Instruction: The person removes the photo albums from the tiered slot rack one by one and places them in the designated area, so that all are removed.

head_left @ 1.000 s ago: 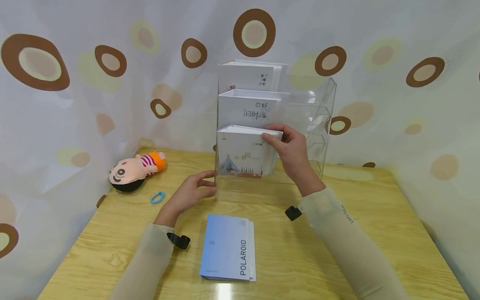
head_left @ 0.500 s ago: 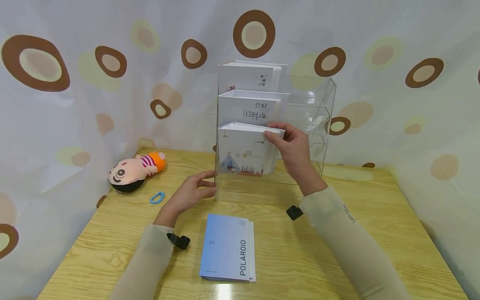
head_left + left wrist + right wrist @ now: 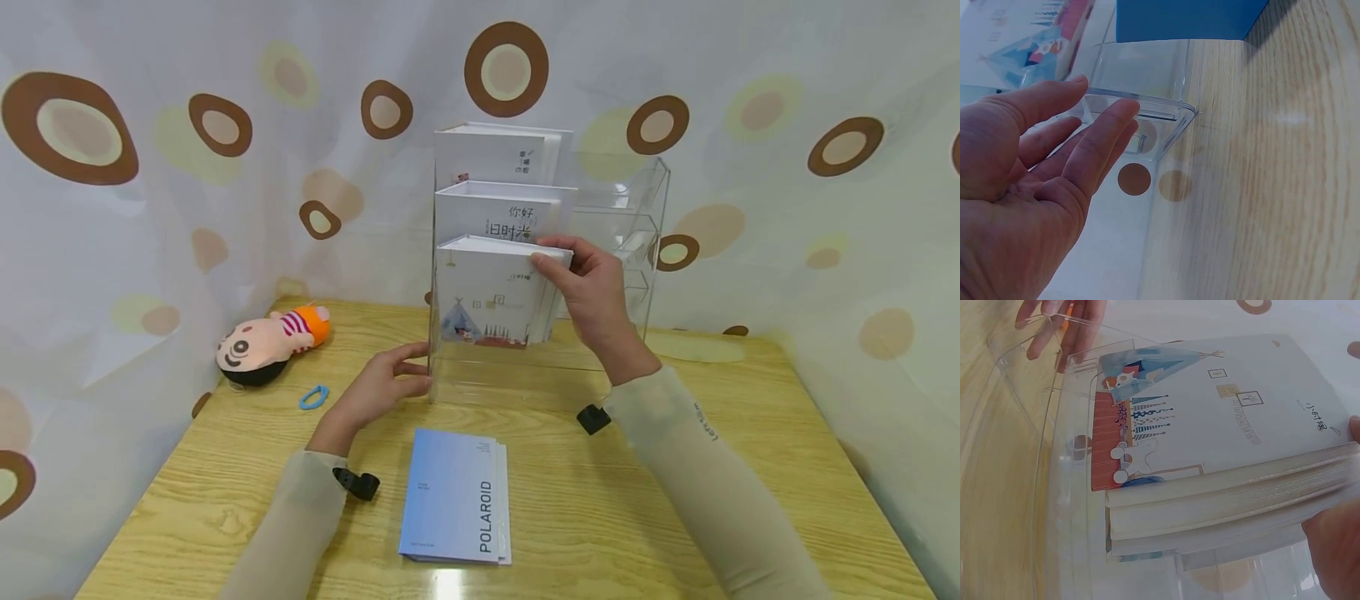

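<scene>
"Right hand (image 3: 597, 296)?"

"Fingers (image 3: 553, 271) pinching the tent-picture album (image 3: 491, 287) by its top corner, at the clear rack (image 3: 510, 385), before two white albums (image 3: 480, 212)."

"Left hand (image 3: 381, 387)?"

"Fingers loosely extended at the rack's side; the blue POLAROID album (image 3: 450, 496) lies nearer, on the counter (image 3: 600, 508)."

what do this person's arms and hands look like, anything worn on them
Both arms wear long, pale cream sleeves. The left sleeve shows no print; the right sleeve has small dark lettering. Each wrist bears a boxy black camera. The left hand and right hand are bare, no gloves or rings showing.
</scene>
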A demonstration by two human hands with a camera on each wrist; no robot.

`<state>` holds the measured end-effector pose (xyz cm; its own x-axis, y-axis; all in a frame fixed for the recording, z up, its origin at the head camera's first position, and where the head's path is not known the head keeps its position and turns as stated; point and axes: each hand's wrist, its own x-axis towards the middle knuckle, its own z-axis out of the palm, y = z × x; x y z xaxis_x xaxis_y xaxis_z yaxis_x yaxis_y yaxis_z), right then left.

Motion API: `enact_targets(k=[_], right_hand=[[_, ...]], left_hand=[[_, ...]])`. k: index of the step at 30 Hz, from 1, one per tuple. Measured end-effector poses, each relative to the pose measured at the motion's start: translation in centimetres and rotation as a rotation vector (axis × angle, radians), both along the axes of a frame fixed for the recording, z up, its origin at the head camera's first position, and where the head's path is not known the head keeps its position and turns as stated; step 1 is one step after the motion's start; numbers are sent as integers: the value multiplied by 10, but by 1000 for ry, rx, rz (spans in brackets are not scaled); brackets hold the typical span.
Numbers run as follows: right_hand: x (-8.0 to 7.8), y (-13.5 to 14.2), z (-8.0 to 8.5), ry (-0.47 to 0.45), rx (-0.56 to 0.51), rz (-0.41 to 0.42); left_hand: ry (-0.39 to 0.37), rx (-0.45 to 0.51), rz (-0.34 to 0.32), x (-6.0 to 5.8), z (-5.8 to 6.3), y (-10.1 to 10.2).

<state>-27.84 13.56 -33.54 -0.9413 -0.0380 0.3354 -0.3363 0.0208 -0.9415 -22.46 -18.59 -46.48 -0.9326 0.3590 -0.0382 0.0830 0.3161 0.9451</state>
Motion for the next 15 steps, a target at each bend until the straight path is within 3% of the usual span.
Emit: enact_targets(k=[15], right_hand=[[10, 5, 14, 41, 85, -23]], left_hand=[[-18, 3, 3, -1, -2, 0]])
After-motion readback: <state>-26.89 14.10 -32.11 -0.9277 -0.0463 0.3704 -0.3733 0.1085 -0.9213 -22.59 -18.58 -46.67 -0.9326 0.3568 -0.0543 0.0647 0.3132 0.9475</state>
